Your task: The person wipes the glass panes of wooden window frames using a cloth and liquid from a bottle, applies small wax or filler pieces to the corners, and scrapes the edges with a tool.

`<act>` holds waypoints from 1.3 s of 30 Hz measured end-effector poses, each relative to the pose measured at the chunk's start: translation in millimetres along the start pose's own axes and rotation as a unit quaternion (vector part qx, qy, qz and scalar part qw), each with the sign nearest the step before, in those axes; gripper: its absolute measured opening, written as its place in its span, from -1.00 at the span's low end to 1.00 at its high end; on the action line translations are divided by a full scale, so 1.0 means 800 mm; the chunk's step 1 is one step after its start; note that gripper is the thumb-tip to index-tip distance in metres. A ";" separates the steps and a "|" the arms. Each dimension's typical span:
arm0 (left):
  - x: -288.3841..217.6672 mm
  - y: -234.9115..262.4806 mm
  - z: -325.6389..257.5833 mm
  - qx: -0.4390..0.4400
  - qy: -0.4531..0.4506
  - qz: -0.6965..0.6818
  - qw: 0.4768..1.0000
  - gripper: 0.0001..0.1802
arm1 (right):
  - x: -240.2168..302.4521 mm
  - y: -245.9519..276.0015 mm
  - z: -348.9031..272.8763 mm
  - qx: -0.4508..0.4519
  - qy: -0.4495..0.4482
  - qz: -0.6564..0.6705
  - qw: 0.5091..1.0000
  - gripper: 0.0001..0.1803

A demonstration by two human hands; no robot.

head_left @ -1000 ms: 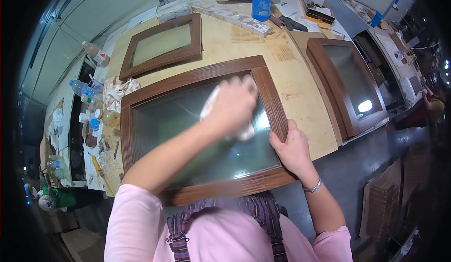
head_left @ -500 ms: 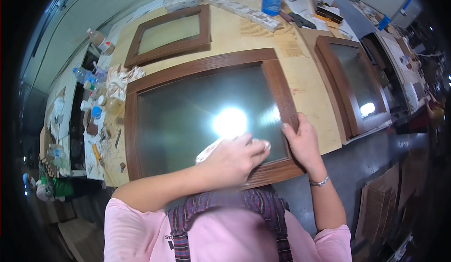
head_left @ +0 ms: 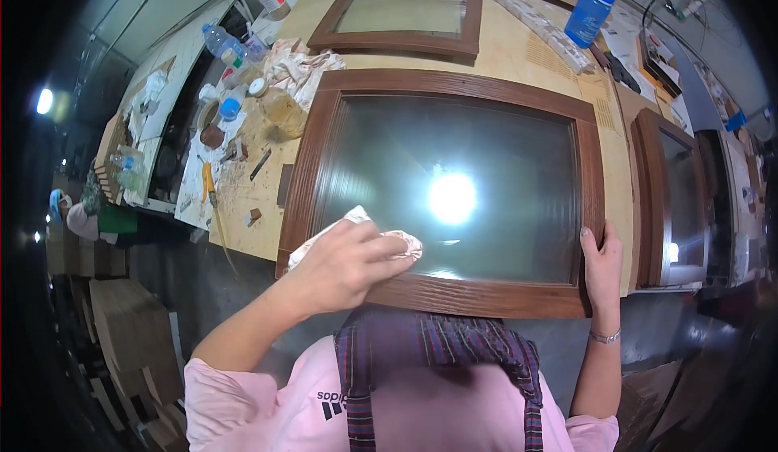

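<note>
A brown wooden frame (head_left: pixel 486 298) with a glass pane (head_left: pixel 502 160) lies flat on the table in front of me, its near edge close to my body. My left hand (head_left: pixel 344 266) is closed on a crumpled white cloth (head_left: pixel 401 245) and presses it at the pane's near left corner, partly over the wooden edge. At the frame's right side, my right hand (head_left: pixel 603 266) grips the wooden rail, thumb on top; the fingers beneath are hidden. A bright light reflects in the middle of the glass.
Beyond lies a smaller glazed frame (head_left: pixel 397 51); more frames (head_left: pixel 648 201) stand at the right. Left are bottles (head_left: pixel 223 43), a jar of yellowish liquid (head_left: pixel 282 113), a crumpled rag (head_left: pixel 296 67) and an orange-handled tool (head_left: pixel 207 181). A blue bottle (head_left: pixel 590 14) stands at the back right.
My left hand has moved with the cloth from the pane's near right part to its near left corner. My right hand still holds the right rail. The head view has shifted left.
</note>
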State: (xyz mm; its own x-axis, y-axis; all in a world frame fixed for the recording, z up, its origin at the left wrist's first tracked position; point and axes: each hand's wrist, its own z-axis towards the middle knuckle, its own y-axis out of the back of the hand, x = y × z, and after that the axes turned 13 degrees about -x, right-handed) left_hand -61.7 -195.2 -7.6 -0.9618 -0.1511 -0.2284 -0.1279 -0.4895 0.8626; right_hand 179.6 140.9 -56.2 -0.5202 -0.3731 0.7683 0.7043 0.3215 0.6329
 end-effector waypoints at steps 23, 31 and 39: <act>0.043 -0.002 0.002 -0.082 0.204 -0.056 0.974 -0.77 | 0.003 0.020 0.015 -0.007 -0.092 0.122 0.988 -0.79; 0.037 -0.083 0.091 0.042 -0.031 -0.018 0.998 -0.43 | -0.004 0.010 0.010 -0.045 -0.011 0.038 0.998 -0.71; 0.038 -0.083 0.126 0.048 -0.137 0.032 0.989 -0.50 | 0.005 0.002 0.007 -0.086 0.010 -0.025 0.996 -0.62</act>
State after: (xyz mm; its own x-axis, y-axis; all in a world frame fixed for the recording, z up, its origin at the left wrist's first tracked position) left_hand -106.6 -80.9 -25.9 -0.9964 0.0661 -0.0531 -0.0752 -0.4007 0.9131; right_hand 175.5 144.7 -51.5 -0.5480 -0.4026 0.7333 0.7508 0.1498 0.6433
